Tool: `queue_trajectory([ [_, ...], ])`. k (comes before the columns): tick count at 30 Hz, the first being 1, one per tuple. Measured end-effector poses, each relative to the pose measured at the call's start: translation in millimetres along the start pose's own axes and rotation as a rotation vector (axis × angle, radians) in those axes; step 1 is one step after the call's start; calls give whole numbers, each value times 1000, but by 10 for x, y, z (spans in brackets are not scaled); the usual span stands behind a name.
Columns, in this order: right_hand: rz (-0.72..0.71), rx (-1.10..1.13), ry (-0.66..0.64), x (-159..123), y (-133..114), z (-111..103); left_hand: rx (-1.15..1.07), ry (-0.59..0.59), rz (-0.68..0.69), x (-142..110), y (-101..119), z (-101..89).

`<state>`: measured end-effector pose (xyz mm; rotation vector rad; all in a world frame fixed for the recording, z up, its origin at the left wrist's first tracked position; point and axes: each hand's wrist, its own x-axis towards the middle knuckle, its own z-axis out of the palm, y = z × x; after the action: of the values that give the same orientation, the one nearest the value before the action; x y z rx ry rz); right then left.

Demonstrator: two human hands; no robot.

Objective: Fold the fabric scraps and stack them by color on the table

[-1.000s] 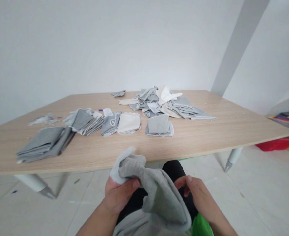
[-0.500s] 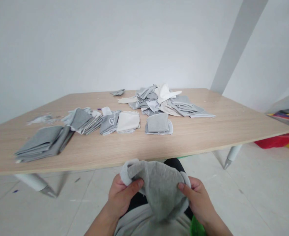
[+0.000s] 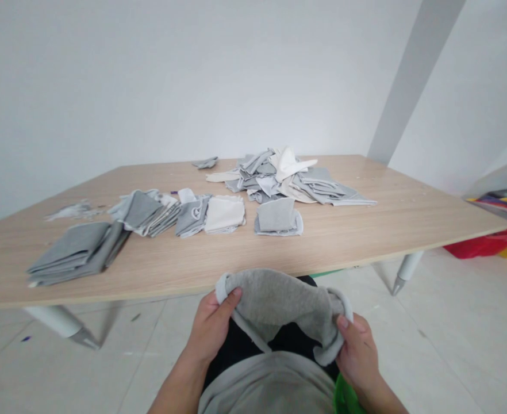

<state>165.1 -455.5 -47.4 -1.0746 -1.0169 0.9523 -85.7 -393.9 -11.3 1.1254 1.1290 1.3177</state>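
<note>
A grey piece of fabric [image 3: 279, 299] with pale, rolled edges is stretched between my two hands, just in front of the table's near edge and over my lap. My left hand [image 3: 212, 325] pinches its left end, thumb on top. The right end is gripped by my right hand [image 3: 359, 348], with the thumb pressed on the pale edge. The middle of the fabric sags, and its lower edge hangs loose near my right hand. Both hands' lower fingers are partly hidden behind the cloth.
On the wooden table [image 3: 219, 259] lie a folded grey stack [image 3: 72, 250], several smaller cloth stacks, a cream stack [image 3: 225, 214] and a grey stack [image 3: 277, 215]. A loose heap of grey and white fabric [image 3: 275, 175] is behind them. Red and yellow material [image 3: 486, 241] sits at right.
My hands have moved apart, the right one outward to the right. The fabric between them has spread wider and risen, and its hanging middle has lifted off my lap.
</note>
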Motion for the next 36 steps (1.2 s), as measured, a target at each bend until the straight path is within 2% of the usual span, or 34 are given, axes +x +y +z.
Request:
queue_trajectory([
  [6,1,120,99,21,10,1,36,-5,-40,-13,61,-62],
  [10,60,188,79,20,-37,49,-31,-63,-32,-58,57,-86],
  [13,112,251,68,19,-69,70,66,-74,19,-72,81,-97],
  [15,123,283,99,17,-81,76,201,13,102,-63,111,-98],
  [19,120,326,133,8,-75,90,383,304,201,-22,130,-91],
  [21,119,329,122,5,-58,96,296,403,190,-3,107,-88],
  [22,113,330,121,5,-48,97,189,406,172,3,93,-88],
  [25,62,318,135,20,-24,87,-229,269,96,-1,61,-92],
  [27,3,275,151,43,-28,72,-409,191,70,-22,55,-96],
  [32,-127,229,211,136,-111,48,-486,185,87,-73,74,-82],
  [36,-56,336,147,218,-162,51,-451,160,159,-90,94,-67],
])
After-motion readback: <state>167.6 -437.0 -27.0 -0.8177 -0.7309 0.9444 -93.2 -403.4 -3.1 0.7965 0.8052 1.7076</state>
